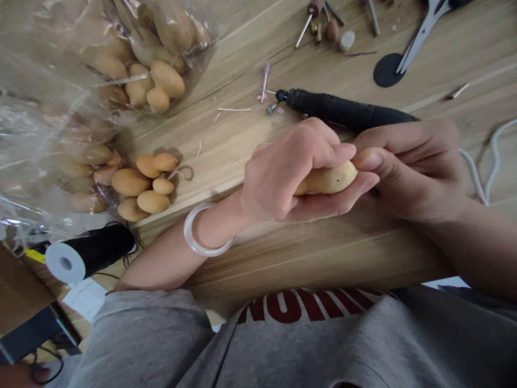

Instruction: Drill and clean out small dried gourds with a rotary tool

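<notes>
My left hand [288, 172], a pale bangle at its wrist, is closed around a small tan bottle gourd [329, 180]. A tiny dark dot shows on the gourd's pale rounded end, which points right. Against that end, the thumb and fingers of my right hand [407, 167] are pinched together; anything between them is hidden. Just beyond both hands lies a black pen-shaped rotary tool [347, 110] with a thin bit at its left tip. A pink-tipped grinding bit [265, 81] rests beside that tip.
Small gourds [131, 182] lie at left, near clear plastic bags [194, 59] holding more. A black thread spool [100, 248] is at lower left. Scissors [424, 33] overlap a black disc [385, 73] at upper right, near several grinding bits [332, 30]. A white cord [490, 156] curves at right.
</notes>
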{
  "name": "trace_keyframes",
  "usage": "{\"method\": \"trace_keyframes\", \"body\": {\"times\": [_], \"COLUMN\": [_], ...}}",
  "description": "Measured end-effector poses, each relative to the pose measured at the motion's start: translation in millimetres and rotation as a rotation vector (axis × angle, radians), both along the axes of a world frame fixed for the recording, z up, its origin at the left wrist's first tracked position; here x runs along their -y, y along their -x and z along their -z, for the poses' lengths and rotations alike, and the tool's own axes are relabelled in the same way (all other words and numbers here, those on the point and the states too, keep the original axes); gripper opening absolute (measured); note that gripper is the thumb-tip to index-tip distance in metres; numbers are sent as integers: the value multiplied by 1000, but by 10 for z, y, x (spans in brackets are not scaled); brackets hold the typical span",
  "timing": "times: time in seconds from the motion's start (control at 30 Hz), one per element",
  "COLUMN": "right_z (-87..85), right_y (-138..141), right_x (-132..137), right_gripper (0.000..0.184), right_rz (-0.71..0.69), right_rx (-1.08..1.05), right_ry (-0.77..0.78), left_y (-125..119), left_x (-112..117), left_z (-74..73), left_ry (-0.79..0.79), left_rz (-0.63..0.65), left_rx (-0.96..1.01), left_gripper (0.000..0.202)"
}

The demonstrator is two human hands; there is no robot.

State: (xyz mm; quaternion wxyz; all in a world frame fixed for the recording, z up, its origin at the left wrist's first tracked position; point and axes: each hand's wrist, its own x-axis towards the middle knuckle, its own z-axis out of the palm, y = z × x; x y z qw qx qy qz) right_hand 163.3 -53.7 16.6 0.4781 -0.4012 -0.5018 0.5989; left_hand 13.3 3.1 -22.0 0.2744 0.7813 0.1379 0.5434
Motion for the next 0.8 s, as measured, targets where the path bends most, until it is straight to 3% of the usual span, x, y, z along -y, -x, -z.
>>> {"method": "trace_keyframes", "body": {"times": [0.13,0.2,0.33,0.47,0.8], "right_z": [26,52,94,112,120], "right_y": [-2,-3,9,23,74], "right_x": [0,-14,-57,-68,-39], "right_gripper": [35,36,40,39,30], "right_rz": [-24,-92,-228,-296,-302], "right_rx": [-17,-117,-307,-421,-694], "right_ry": [1,37,103,171,475], "left_y": [5,32,81,109,50], "left_x": [-3,18,47,49,-35], "left_z": [-6,-37,-96,-123,-16], "left_ry": [23,144,90,227,80], "left_rz": [13,36,85,83,118], "left_rx": [13,-82,-25,-149,1], "left_gripper": [21,17,21,18,19]}}
